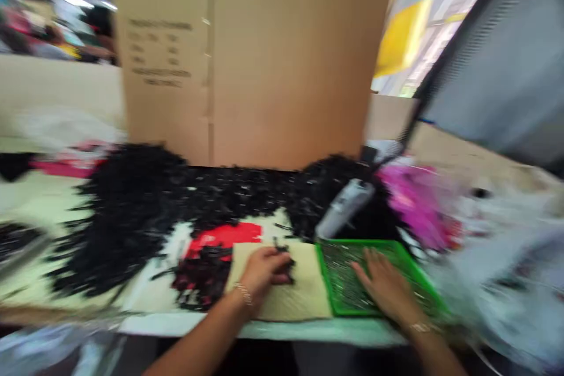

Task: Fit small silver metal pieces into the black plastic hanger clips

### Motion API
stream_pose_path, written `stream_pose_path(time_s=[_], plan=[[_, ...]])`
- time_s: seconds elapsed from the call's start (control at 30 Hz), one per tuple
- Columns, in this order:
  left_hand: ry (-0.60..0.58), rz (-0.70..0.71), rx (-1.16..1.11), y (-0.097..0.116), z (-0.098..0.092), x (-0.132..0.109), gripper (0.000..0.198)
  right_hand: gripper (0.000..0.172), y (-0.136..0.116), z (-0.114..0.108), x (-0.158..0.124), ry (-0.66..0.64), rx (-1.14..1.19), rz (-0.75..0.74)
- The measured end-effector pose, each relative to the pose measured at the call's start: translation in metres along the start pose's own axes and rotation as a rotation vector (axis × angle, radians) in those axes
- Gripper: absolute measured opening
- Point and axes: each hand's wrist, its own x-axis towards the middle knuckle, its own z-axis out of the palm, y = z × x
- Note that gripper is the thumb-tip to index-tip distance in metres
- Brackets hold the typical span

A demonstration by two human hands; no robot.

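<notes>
My left hand is closed over a pale yellow pad, its fingers and thumb on small dark pieces whose exact kind is blurred. To its left, a heap of short black pieces lies partly over a red sheet. My right hand reaches into a green tray of many tiny metallic parts. Its fingers are spread and touch or hover just above them; the fingertips are blurred.
A large pile of black strips spreads across the back of the table. Behind it stands a tall cardboard box. A grey-white handheld device leans behind the tray. Clear plastic bags and a pink bag crowd the right.
</notes>
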Motion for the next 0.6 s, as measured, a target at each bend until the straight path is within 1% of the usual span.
stream_pose_path(time_s=[0.03, 0.07, 0.13, 0.17, 0.27, 0.37, 0.47, 0.53, 0.6], plan=[[-0.016, -0.035, 0.012, -0.005, 0.013, 0.004, 0.007, 0.059, 0.022, -0.009, -0.012, -0.061, -0.038, 0.081], [-0.011, -0.059, 0.021, -0.007, 0.020, 0.007, 0.006, 0.064, 0.035, -0.018, -0.020, -0.119, -0.059, 0.140], [0.012, -0.082, 0.024, -0.004, 0.021, 0.008, 0.006, 0.068, 0.047, -0.030, -0.023, -0.189, -0.046, 0.176], [0.021, -0.096, 0.026, -0.001, 0.018, 0.008, 0.007, 0.068, 0.050, -0.034, -0.021, -0.187, -0.016, 0.157], [0.038, -0.128, 0.025, 0.006, 0.013, 0.004, 0.007, 0.065, 0.052, -0.038, -0.013, -0.124, 0.079, 0.099], [0.027, -0.139, 0.032, 0.006, 0.013, 0.003, 0.007, 0.064, 0.048, -0.039, -0.010, -0.079, 0.060, 0.112], [0.016, -0.136, 0.040, 0.004, 0.013, 0.005, 0.010, 0.065, 0.034, -0.040, -0.017, -0.117, 0.005, 0.113], [0.015, -0.142, 0.047, 0.003, 0.012, 0.007, 0.013, 0.064, 0.026, -0.043, -0.023, -0.159, 0.014, 0.067], [0.013, -0.152, 0.053, 0.004, 0.010, 0.007, 0.017, 0.064, 0.025, -0.045, -0.026, -0.158, 0.038, 0.017]])
